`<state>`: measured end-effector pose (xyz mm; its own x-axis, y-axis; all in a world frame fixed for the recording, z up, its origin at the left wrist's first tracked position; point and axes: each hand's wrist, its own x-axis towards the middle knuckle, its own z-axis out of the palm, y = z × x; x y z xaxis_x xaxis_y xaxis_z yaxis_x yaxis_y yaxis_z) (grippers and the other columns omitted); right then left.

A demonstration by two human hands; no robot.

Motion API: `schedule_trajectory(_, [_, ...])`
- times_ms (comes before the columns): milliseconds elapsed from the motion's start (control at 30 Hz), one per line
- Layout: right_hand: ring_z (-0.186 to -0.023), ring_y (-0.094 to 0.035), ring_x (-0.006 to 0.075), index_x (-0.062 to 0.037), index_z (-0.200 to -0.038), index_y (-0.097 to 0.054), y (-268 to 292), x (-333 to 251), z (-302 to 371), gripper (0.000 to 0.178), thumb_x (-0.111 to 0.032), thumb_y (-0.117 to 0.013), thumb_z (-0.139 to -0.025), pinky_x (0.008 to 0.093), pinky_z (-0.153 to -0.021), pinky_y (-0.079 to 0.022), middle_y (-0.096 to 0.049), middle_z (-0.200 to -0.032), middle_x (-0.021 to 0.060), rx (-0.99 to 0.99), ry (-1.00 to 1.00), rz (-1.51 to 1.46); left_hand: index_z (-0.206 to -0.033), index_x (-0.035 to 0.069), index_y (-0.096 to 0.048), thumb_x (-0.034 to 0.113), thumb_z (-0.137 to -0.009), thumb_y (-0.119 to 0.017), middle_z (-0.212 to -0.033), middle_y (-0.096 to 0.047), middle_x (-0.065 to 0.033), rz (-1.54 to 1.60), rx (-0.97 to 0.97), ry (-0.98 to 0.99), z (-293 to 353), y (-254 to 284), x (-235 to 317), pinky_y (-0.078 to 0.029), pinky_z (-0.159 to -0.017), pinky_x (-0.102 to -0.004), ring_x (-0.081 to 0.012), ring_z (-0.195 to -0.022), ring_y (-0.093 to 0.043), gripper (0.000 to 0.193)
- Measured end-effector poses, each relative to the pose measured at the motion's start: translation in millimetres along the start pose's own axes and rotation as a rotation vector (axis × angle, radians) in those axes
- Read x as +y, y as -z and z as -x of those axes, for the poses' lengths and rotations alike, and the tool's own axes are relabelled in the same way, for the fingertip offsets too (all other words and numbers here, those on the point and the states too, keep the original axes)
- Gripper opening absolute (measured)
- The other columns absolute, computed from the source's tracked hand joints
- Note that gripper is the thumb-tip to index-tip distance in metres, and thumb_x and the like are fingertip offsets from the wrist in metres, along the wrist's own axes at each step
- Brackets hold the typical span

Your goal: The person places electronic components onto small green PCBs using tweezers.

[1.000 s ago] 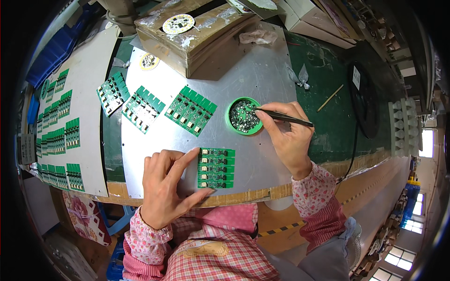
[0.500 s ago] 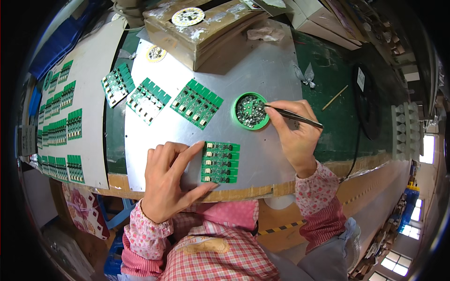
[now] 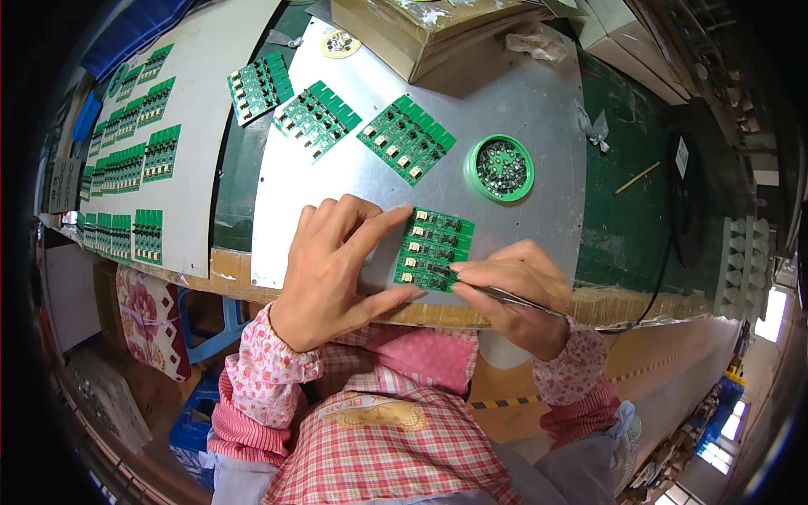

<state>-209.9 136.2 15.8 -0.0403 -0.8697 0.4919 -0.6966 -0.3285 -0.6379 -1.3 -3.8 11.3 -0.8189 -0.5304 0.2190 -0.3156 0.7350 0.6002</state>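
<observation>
A green circuit board panel with white and black parts lies flat near the front edge of a metal sheet. My left hand grips it along its left side, index fingertip at the upper corner and thumb at the lower one. Pinched in my right hand is a pair of dark tweezers. Their tips reach the lower right of the panel, partly hidden by my fingers; whether they hold a part is too small to tell. Beyond my right hand stands a round green dish of small dark components.
Farther left lie three more panels. Rows of similar boards cover a pale board at the left. A cardboard box stands at the back. A wooden stick and a black reel are at the right.
My right hand has brought the tweezers from the green dish down to the panel. The left hand keeps its place on the panel. The whole view has shifted, with things now farther right and higher.
</observation>
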Motion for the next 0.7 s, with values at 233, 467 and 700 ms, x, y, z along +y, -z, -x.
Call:
schedule_trajectory(233, [-0.076,-0.065,0.0185,-0.0048,-0.094,-0.078,-8.7,4.2,1.6,0.024,-0.004,-0.086,-0.072,0.0294,-0.063,-0.054,-0.077,-0.099,0.0029,0.0,0.034,0.048,-0.134,0.009,-0.068,0.037,-0.064,-0.093,-0.099,-0.057,-0.0062,0.022,0.014,0.005,0.5,-1.6,-1.7,-0.037,-0.079,-0.0369,-0.0238,-0.089,-0.051,0.079])
schedule_trajectory(467, [-0.078,-0.067,0.0198,-0.008,-0.104,-0.076,-7.8,7.5,0.6,0.034,-0.006,-0.078,-0.07,0.0279,-0.064,-0.054,-0.077,-0.101,0.0055,-0.014,0.109,0.047,-0.134,0.009,-0.068,0.038,-0.064,-0.093,-0.099,-0.057,-0.0062,0.014,0.018,0.001,0.6,-1.8,-2.7,-0.037,-0.079,-0.0368,-0.0237,-0.089,-0.051,0.08])
schedule_trajectory(700, [-0.079,-0.067,0.0199,-0.0079,-0.106,-0.076,-7.9,9.0,3.6,0.035,-0.007,-0.078,-0.071,0.0279,-0.065,-0.055,-0.077,-0.102,0.0055,-0.032,0.122,0.06,-0.135,0.01,-0.068,0.038,-0.064,-0.093,-0.098,-0.056,-0.0059,0.016,0.017,0.002,2.1,-3.3,-2.0,-0.037,-0.079,-0.0369,-0.0233,-0.089,-0.051,0.08])
